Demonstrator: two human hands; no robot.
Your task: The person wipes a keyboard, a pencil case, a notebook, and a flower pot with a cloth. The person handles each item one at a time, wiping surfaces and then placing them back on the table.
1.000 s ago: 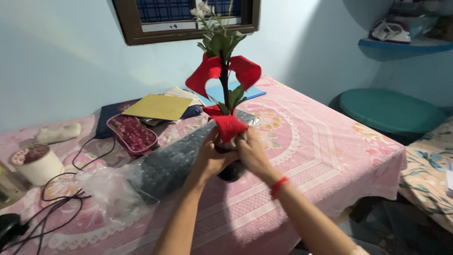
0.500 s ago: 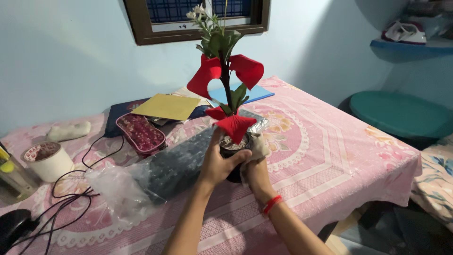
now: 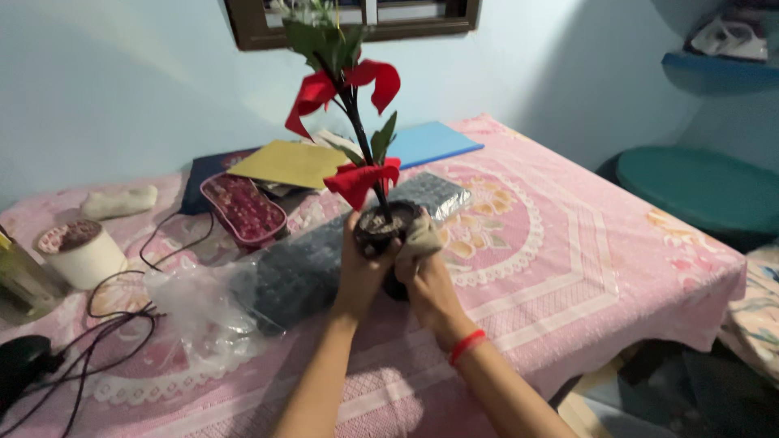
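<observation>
One camera on the person's head looks down and forward, close over the hands in the lower middle of the frame, with the pink surface (image 3: 568, 243) filling most below the blue wall (image 3: 122, 97).

Matt red cloth-like petals (image 3: 357, 180) top a rough dark pot (image 3: 381, 231); the pink tablecloth (image 3: 568, 243) looks woven, the clear plastic bag (image 3: 199, 312) glossy and crinkled.
</observation>
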